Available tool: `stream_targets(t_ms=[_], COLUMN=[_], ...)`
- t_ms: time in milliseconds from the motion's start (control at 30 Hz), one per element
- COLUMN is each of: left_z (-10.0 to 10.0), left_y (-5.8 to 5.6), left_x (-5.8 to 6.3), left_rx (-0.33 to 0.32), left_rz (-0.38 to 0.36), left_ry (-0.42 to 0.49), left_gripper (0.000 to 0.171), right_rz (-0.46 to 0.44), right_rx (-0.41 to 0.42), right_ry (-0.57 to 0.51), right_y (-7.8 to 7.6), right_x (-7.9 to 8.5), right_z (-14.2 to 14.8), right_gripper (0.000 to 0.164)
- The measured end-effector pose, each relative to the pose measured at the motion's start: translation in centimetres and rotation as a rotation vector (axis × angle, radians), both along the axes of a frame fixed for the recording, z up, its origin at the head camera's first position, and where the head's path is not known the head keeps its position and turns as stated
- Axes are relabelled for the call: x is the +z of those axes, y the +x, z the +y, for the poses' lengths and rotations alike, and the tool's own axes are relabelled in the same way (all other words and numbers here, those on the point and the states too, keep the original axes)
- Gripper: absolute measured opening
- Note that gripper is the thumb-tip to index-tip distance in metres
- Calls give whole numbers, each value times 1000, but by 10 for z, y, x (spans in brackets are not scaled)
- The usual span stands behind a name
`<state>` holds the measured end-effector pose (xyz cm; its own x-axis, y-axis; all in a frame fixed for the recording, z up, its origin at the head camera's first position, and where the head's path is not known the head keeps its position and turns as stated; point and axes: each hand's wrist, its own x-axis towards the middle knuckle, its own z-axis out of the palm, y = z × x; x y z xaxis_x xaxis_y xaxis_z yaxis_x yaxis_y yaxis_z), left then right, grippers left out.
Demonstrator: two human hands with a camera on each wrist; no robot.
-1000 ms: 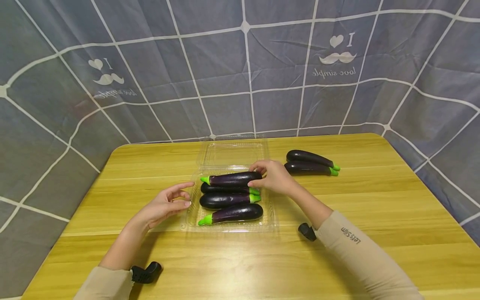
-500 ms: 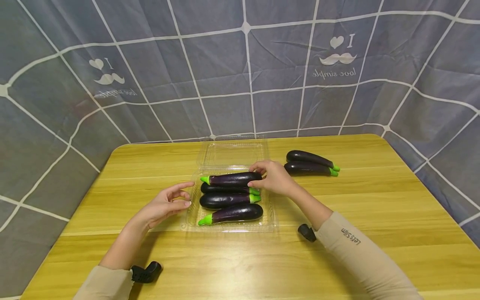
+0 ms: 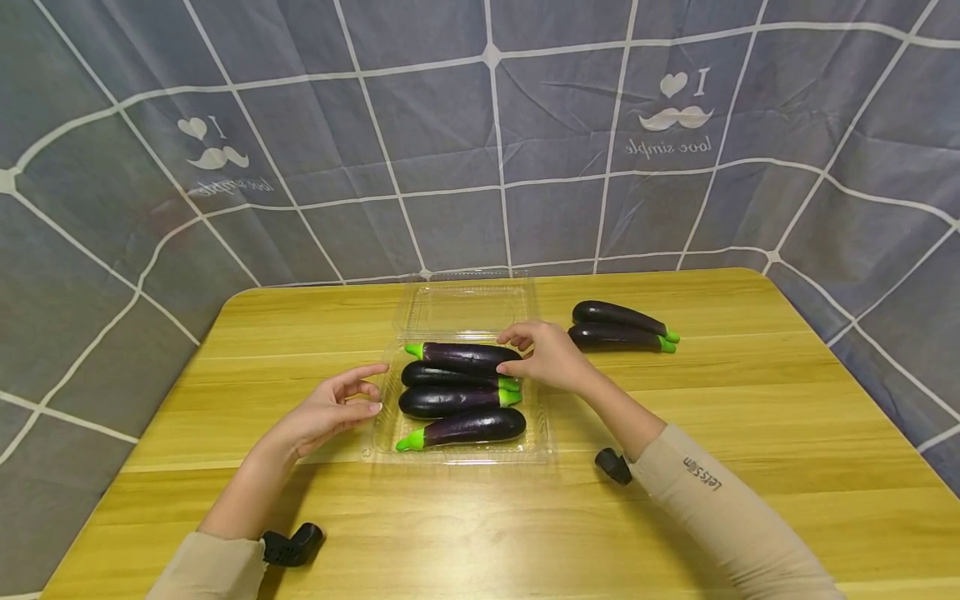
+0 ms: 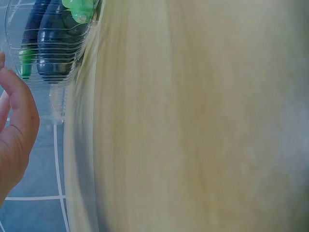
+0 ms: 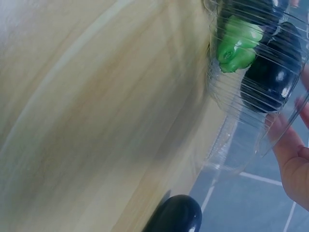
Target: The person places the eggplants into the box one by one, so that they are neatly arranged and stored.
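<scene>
A clear plastic clamshell box (image 3: 542, 433) lies on the table with its lid (image 3: 465, 304) folded back. Inside are a front eggplant (image 3: 480, 427), two middle eggplants (image 3: 438, 402) and a rear eggplant (image 3: 465, 357), dark purple with green stems. My right hand (image 3: 547, 354) is at the rear eggplant's rounded right end, thumb on the near side and fingers just behind, slightly apart. In the right wrist view, its thumb (image 5: 285, 140) is close to a rounded eggplant end (image 5: 273, 77). My left hand (image 3: 330, 408) holds nothing, its relaxed fingers beside the box's left rim.
Two more eggplants (image 3: 618, 325) lie side by side on the table to the right of the box. A grey curtain with white lines (image 3: 450, 150) hangs behind the wooden table (image 3: 465, 533). Black wrist cameras (image 3: 292, 546) sit at both forearms.
The rear eggplant has turned and settled: its stem end has shifted back and slightly right, showing more of the eggplant in front. Both hands stay nearly in place; the right no longer pinches it.
</scene>
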<state>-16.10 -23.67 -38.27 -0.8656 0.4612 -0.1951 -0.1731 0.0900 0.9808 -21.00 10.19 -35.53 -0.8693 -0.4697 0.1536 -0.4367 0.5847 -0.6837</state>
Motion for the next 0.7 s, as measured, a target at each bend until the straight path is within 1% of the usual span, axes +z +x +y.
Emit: stream_targets(t_ms=[100, 233, 333, 400, 700], left_z=[0, 0, 1, 0, 0], left_y=[0, 0, 0, 1, 1], left_x=[0, 0, 0, -1, -1], left_rx=[0, -1, -1, 0, 0], left_rz=[2, 5, 4, 4, 6], left_ry=[-2, 1, 4, 5, 11], left_gripper=[67, 67, 67, 66, 66], right_rz=[-30, -80, -104, -114, -86], right_rx=[-10, -10, -7, -19, -67], right_ry=[-20, -80, -125, -133, -108], right_y=[0, 1, 1, 1, 1], right_x=[1, 4, 7, 9, 10], right_z=[3, 8, 14, 19, 46], right_gripper=[36, 37, 37, 38, 41])
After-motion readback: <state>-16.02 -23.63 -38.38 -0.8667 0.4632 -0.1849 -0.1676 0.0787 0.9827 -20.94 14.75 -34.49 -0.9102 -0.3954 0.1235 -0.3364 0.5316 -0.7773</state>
